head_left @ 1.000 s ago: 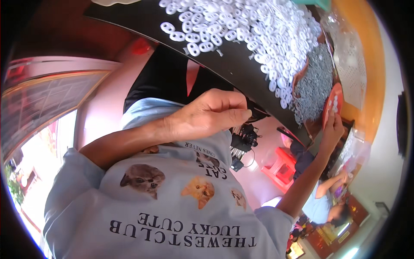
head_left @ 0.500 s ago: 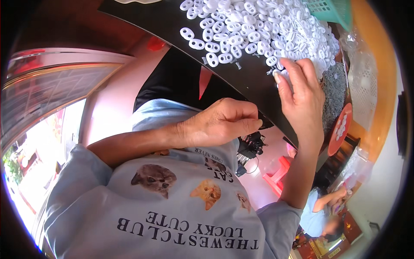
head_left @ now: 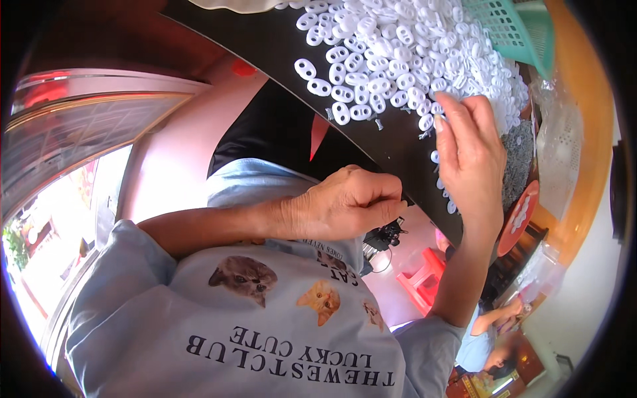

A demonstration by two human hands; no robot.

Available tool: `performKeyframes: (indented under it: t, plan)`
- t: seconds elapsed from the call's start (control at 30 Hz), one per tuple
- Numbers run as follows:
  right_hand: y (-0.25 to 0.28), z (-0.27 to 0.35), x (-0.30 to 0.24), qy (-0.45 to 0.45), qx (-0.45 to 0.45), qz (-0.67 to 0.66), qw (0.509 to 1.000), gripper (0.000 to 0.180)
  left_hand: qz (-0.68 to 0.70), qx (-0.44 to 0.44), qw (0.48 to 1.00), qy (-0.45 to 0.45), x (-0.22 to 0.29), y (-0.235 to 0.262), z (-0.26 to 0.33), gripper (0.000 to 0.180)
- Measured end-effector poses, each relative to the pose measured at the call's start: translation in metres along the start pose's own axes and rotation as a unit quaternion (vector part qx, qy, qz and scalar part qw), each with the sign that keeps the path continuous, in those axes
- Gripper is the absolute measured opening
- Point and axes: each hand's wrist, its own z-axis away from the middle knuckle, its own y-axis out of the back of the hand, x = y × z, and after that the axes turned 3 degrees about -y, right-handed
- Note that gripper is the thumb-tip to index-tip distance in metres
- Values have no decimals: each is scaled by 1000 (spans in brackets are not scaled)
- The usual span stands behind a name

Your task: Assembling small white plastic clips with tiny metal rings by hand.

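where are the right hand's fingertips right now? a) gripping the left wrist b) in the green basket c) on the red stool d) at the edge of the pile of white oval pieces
d: the right hand reaches its fingertips into the near edge of the pile of white oval pieces on the black tabletop, while the left hand is curled into a fist lower down.

Bright daylight from left, edges seemingly blurred

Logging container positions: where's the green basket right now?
Head view, top right corner: the green basket sits at the far edge of the white ring pile, beyond the right hand.
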Motion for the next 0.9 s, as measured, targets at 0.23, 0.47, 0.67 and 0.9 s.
performKeyframes:
  t: [0.23, 0.47, 0.67, 0.9]
  plan:
    - [2, -34, 17, -43, -8, 88, 995, 31, -212, 16, 935, -285, 12, -10, -9, 14]
    - [3, -30, 14, -83, -9, 34, 996, 30, -258, 20, 920, -294, 3, -3, -33, 17]
    - [0, -26, 14, -24, 24, 37, 999, 21, -280, 18, 913, -295, 3, -3, -33, 20]
    - [-2, -37, 15, -40, 0, 31, 999, 24, -292, 25, 912, -288, 1, -4, -34, 20]
